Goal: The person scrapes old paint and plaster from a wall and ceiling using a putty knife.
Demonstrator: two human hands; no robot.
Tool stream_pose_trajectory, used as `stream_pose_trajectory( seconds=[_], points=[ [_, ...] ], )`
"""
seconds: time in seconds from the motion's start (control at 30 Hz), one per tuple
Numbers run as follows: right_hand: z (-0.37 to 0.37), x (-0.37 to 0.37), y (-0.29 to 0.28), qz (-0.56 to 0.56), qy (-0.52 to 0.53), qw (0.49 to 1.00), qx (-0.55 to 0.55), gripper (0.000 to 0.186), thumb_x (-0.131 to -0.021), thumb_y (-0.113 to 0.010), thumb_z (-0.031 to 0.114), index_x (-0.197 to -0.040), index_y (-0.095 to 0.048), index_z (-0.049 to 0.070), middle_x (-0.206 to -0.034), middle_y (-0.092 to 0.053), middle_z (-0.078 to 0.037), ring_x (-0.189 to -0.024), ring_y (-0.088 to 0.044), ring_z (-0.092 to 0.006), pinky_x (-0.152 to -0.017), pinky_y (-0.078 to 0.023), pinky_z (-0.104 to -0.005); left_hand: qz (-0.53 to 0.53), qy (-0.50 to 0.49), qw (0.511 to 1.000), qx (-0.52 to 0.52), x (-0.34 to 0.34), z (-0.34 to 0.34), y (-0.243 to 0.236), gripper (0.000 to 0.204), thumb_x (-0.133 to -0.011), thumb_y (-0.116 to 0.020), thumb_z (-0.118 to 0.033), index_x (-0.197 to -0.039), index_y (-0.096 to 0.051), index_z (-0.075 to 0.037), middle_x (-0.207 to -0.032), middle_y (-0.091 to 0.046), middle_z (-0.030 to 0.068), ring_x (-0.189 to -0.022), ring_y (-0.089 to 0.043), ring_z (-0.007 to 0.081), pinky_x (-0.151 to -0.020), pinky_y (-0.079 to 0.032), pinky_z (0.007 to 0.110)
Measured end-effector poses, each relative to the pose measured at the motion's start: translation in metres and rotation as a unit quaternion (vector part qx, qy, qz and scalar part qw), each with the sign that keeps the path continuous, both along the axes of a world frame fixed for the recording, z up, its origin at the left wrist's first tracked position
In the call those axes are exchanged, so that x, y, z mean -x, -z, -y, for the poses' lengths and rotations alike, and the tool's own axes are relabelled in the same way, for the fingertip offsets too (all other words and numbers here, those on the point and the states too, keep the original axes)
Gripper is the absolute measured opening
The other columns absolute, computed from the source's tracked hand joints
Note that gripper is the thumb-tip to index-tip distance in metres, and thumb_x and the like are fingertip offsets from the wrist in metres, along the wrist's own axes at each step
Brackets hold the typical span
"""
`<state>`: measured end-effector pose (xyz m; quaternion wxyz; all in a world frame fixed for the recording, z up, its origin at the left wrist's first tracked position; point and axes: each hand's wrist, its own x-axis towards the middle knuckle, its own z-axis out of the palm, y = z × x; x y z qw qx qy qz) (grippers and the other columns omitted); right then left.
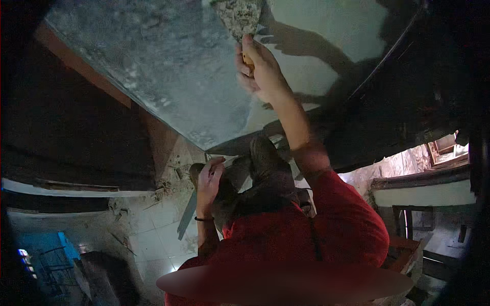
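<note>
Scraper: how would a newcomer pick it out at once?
Find the big, partly grey surface at upper middle. Near the picture's top, the right hand grips the scraper. Its mottled, flared blade and yellowish handle set it apart from the dark shadow beside it.

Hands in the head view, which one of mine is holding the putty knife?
Your right hand, reaching out at the top, grips the putty knife. Your left hand, lower down with a dark wristband, appears empty.

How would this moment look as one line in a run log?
right hand: grips scraper by its yellow handle | left hand: holding nothing, low near dark trousers | wall: part grey, part pale
</note>
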<state>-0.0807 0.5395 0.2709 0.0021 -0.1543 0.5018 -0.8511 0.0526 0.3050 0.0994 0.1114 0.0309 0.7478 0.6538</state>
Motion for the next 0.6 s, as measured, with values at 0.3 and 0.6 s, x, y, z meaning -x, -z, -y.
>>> stream_pose_trajectory(
  seconds=[0.3, 0.6],
  points=[
    [-0.005, -0.016, -0.016, 0.057, -0.042, 0.996, 0.056, 0.038, -0.097, -0.046, 0.049, -0.09, -0.05, 0.012, -0.058, -0.036, 0.006, -0.036, -0.021, -0.0054, -0.031, -0.016, -0.0224, -0.216, 0.064, 0.971, 0.078, 0.069, -0.038, -0.088, 0.035, -0.098, -0.05, -0.029, -0.118, -0.059, -0.001, -0.105, -0.065, 0.0099, -0.094, -0.061, 0.0176, -0.081, -0.048, 0.031],
    [-0.004, -0.011, -0.009, 0.058, -0.019, 0.998, 0.011, 0.041, -0.097, -0.044, 0.05, -0.08, -0.048, 0.013, -0.052, -0.039, 0.004, -0.033, -0.032, -0.0068, -0.03, -0.024, -0.0231, -0.401, -0.05, 0.914, 0.031, 0.147, -0.107, -0.213, 0.045, -0.095, -0.054, -0.04, -0.089, -0.065, 0.004, -0.072, -0.065, 0.0148, -0.065, -0.059, 0.0184, -0.062, -0.045, 0.032]
  ],
)
